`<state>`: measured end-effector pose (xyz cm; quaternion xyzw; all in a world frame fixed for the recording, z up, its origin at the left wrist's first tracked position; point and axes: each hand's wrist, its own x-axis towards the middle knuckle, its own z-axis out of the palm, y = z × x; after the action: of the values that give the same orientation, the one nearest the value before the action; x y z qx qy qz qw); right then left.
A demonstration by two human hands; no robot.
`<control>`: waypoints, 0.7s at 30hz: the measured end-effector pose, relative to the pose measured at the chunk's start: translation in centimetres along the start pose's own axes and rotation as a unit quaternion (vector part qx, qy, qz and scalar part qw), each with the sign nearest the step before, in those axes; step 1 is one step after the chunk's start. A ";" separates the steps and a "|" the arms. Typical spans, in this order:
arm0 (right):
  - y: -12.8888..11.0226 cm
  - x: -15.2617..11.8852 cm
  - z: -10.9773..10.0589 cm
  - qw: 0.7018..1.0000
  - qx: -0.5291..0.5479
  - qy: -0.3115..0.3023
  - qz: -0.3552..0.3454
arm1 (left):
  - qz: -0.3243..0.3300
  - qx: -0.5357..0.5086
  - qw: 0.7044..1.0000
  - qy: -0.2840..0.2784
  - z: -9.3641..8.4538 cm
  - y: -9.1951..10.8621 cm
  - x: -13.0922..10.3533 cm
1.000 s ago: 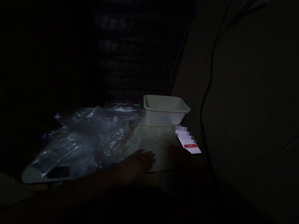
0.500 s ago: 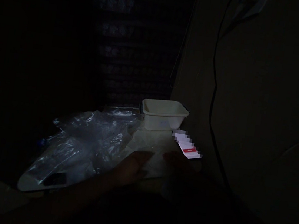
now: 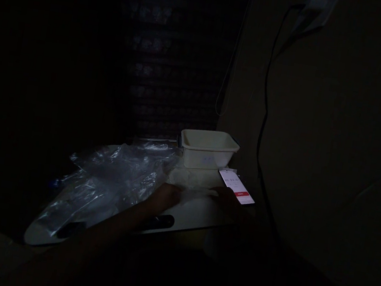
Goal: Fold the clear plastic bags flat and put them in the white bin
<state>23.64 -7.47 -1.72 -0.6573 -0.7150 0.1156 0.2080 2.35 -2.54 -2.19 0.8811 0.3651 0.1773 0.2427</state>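
The work looks under way: a thin plastic film [image 3: 199, 192] lies between the hands, near the middle of the table [image 3: 197, 214], while a loose heap of bags [image 3: 118, 168] covers much of the left side and looks unhandled. How much is done is hard to tell in this dark.

The left hand [image 3: 167, 195] is curled, fingers at the film's left end; the right hand [image 3: 225, 198] is mostly shadow at its right end. Both seem to have hold of it, but I cannot tell how firmly.

The film is pale and see-through. The bags are clear, crumpled and glossy along their creases. At the far edge stands a cream tub [image 3: 206, 158] with tapered walls and a lipped rim; a flat, lit phone [image 3: 238, 192] lies by the right edge. The table is pale and smooth, its near left corner rounded.
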 end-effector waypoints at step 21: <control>0.4 0.5 0.6 0.975 0.196 0.008 0.105 | -0.217 -0.248 0.941 0.071 0.6 0.0 0.6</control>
<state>23.67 -6.90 -2.33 -0.6759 -0.6037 0.2695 0.3257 3.01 -2.28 -2.63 0.6773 0.5081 0.2677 0.4599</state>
